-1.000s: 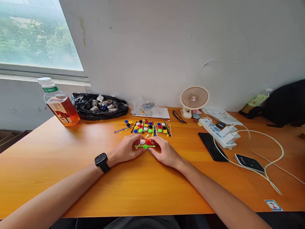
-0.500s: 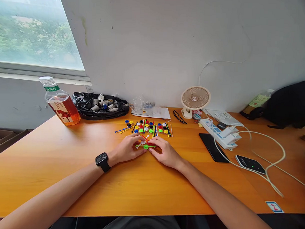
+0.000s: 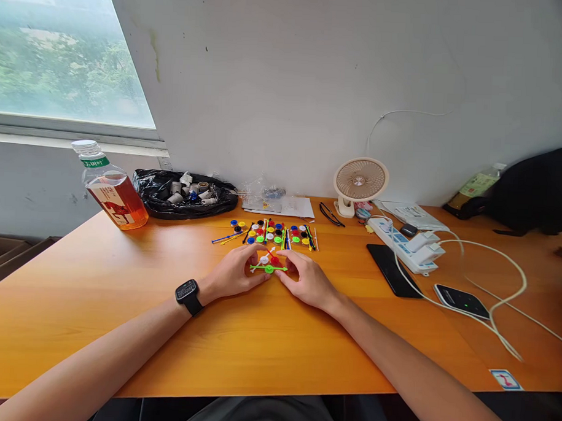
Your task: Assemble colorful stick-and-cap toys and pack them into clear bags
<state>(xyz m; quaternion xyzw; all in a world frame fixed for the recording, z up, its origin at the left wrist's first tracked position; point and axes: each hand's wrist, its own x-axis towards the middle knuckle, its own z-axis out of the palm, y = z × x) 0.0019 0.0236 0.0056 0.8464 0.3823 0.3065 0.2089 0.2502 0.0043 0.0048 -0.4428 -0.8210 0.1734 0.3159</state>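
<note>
Three plastic arrow spinners lie close together on the table between my hands. Nearest me is the green arrow spinner (image 3: pixel 269 269), its arrow lying crosswise. Behind it are the white arrow spinner (image 3: pixel 264 259), slanting up to the right, and the red arrow spinner (image 3: pixel 274 260), slanting up to the left. My left hand (image 3: pixel 235 270) curves around their left side, thumb and index finger apart, the thumb close to the green arrow. From the right, my right hand (image 3: pixel 308 280) curves likewise, open, its thumb by the green arrow's tip. Whether the fingertips touch the spinners is unclear.
Rows of coloured spinner discs (image 3: pixel 271 230) and loose arrows (image 3: pixel 227 239) lie beyond my hands. A drink bottle (image 3: pixel 115 198) and black bag (image 3: pixel 147 196) stand left. Rightward are a fan (image 3: pixel 361 179), phone (image 3: pixel 392 271), power strip (image 3: pixel 399 244) and looping cables (image 3: pixel 521 274).
My fingers have come away from the red spinner, and its disc now shows more fully. My right index finger has drawn back slightly to the right. The green and white spinners stay in place.
</note>
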